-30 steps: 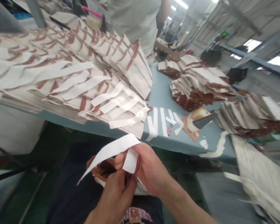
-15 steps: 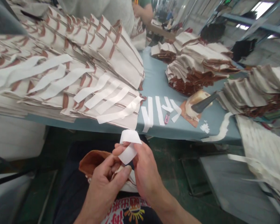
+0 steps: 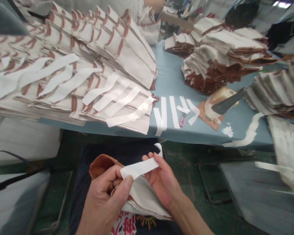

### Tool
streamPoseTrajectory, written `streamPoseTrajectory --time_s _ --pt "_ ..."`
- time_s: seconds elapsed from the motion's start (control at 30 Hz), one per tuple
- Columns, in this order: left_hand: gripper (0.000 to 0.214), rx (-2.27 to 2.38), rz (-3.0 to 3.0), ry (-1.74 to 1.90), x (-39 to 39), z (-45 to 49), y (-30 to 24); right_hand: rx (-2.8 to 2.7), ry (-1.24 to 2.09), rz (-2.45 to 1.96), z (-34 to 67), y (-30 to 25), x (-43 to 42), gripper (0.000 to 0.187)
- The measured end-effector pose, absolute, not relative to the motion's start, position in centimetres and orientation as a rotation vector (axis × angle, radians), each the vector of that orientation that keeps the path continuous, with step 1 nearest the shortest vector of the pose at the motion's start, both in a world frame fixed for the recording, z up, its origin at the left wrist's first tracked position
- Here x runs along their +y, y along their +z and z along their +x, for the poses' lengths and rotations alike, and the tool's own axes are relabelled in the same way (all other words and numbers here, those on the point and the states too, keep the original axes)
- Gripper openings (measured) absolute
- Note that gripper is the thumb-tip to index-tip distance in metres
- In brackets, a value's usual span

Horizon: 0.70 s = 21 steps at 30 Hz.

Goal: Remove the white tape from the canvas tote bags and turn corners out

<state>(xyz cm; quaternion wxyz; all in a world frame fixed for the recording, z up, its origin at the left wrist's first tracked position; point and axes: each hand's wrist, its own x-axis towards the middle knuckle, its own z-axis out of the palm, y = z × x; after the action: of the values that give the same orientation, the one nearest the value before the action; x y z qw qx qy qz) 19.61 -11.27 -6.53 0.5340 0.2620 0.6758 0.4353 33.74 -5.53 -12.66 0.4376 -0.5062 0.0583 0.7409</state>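
Note:
Between my two hands stretches a white strip (image 3: 139,167), its far end curling up past my right fingers. My left hand (image 3: 107,189) is closed, thumb pressing the strip's near end against the bent fingers. With thumb and fingers pinched, my right hand (image 3: 163,179) grips the strip further along. A cream fabric piece (image 3: 147,195) with brown edging lies on my lap under both hands. Its brown flap (image 3: 101,164) sticks up behind my left hand, which hides part of the piece.
Stacked cream pieces (image 3: 134,52) cover the left of the blue table (image 3: 171,78), with white strips (image 3: 123,101) on top. More strips (image 3: 163,114), a small pink tool (image 3: 182,120) and a glue-smeared container (image 3: 214,101) with a dark handle sit along the front edge.
The white strip was looped between my hands and is now drawn out flatter. My right hand has moved right, away from my left. The camera view has shifted slightly.

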Motion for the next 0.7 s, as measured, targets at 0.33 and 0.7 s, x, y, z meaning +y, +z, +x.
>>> streamPoseTrajectory --time_s 0.33,0.7 --pt "0.032 1.52 0.845 0.941 -10.8 18.7 -5.7 -0.823 1.658 -1.616 45.1 -12.4 -8.3 0.054" --pt "0.038 1.503 1.273 0.677 -11.5 15.5 -5.9 -1.648 1.937 -0.598 32.2 -10.8 -1.1 0.063"
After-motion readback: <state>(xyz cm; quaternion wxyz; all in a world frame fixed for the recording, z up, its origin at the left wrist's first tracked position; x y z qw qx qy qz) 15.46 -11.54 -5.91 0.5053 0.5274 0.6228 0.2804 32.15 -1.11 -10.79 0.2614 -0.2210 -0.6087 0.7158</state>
